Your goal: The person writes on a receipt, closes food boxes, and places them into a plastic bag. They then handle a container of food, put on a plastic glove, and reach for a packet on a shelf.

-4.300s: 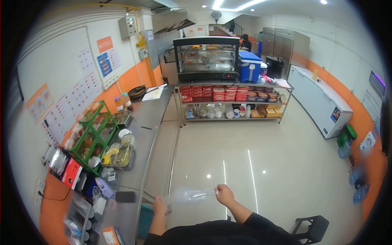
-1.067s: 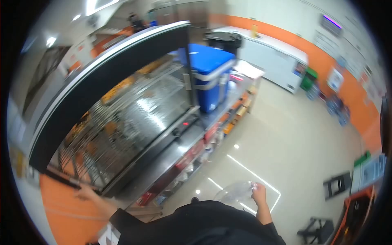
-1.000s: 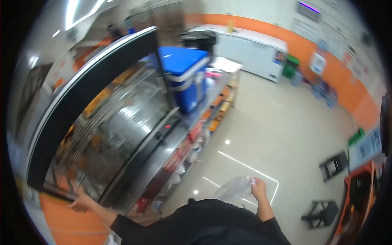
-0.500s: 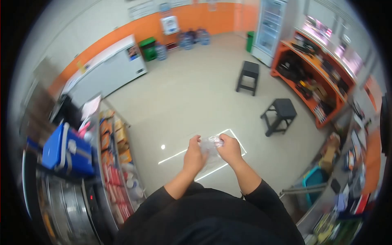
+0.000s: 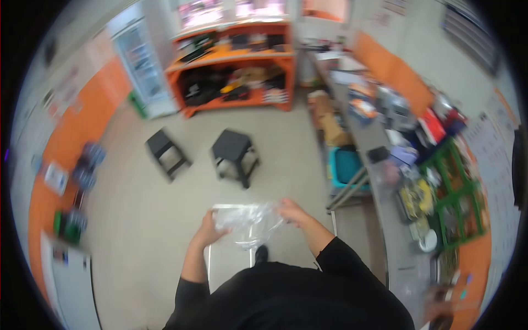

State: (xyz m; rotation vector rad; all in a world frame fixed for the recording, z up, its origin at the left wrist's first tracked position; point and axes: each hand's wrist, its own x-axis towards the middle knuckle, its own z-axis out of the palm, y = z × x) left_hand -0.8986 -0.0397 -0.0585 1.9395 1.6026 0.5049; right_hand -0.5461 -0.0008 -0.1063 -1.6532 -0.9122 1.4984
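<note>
A clear plastic bag [image 5: 250, 223] is stretched between my two hands, over the floor in front of my body. My left hand [image 5: 208, 230] grips its left edge, fingers closed on the film. At the upper right side of the bag, my right hand [image 5: 293, 213] pinches the plastic. Both hands are slightly blurred. I cannot make out anything inside the bag. Beneath it, the toe of a dark shoe [image 5: 261, 254] shows on the pale floor.
Two black stools [image 5: 234, 147] stand ahead on the floor [image 5: 137, 220]. Farther off are an orange shelf unit [image 5: 231, 60] and a glass-door fridge [image 5: 140, 60]. A long cluttered counter [image 5: 374, 181] runs along my right, with a teal bin [image 5: 345, 165] under it and a green crate [image 5: 456, 203].
My view has swung to the right, bringing the counter closer. The bag, bunched between my hands before, is now spread wider, with my hands farther apart.
</note>
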